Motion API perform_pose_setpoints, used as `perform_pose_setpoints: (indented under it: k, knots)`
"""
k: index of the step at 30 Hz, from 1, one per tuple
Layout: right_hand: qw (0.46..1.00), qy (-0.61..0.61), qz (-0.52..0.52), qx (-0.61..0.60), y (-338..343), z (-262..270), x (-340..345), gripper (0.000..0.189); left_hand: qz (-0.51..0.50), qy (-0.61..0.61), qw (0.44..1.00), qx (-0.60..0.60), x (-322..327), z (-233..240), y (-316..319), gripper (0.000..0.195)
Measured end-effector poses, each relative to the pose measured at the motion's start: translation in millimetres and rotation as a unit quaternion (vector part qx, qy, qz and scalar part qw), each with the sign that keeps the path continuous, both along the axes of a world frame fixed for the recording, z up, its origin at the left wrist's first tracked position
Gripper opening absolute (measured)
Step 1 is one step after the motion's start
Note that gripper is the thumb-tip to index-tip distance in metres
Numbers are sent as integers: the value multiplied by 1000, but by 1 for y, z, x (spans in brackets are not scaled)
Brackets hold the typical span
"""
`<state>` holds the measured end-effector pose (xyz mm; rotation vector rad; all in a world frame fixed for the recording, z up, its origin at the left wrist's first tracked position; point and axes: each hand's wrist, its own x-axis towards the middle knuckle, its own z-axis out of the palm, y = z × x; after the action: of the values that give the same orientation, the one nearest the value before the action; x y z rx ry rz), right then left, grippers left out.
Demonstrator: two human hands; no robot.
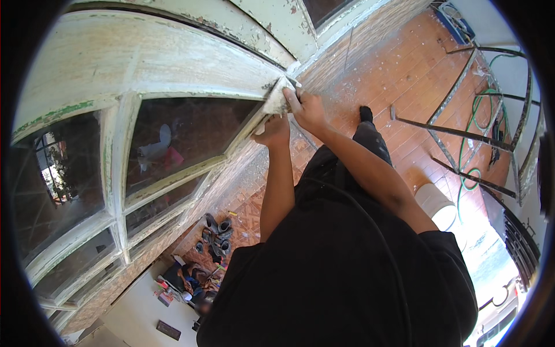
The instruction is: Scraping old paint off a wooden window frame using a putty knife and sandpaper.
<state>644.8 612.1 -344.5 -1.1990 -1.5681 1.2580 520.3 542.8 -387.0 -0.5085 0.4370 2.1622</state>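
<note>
Before me is a window frame [113, 169] with worn white paint, green patches and dark glass panes [186, 134]. My right hand [308, 109] grips a whitish, dusty flat piece [276, 99] against the corner of the frame, thumb on top. Whether that piece is sandpaper, cloth or something else cannot be told. Just below it, my left hand [275, 131] is curled at the frame's side edge, its fingers partly hidden. Something pale shows by those fingers, but what they hold is unclear. Peeling paint covers the panel [277, 21] beyond the corner.
A metal stand [468, 136] is at right, with a green hose [466, 173] behind it. A pale bucket [433, 204] stands near my right elbow. Several shoes [214, 236] and a cluttered heap [195, 277] lie at lower left. Pale debris dots the tiled floor [390, 73].
</note>
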Motion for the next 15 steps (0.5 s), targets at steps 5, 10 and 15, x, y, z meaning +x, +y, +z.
perform_pose_setpoints:
  k: [5, 10, 15]
  knots:
    - [991, -56, 16, -124, 6, 3, -1, 49, 18, -39, 998, -45, 1, -1, 1, 98]
    - [996, 76, -15, 39, 9, 4, -3, 50, 11, -41, 997, -63, 0, -5, 0, 102]
    - [999, -12, -13, -34, 9, 7, -2, 48, 8, -35, 998, -43, -1, -5, 0, 100]
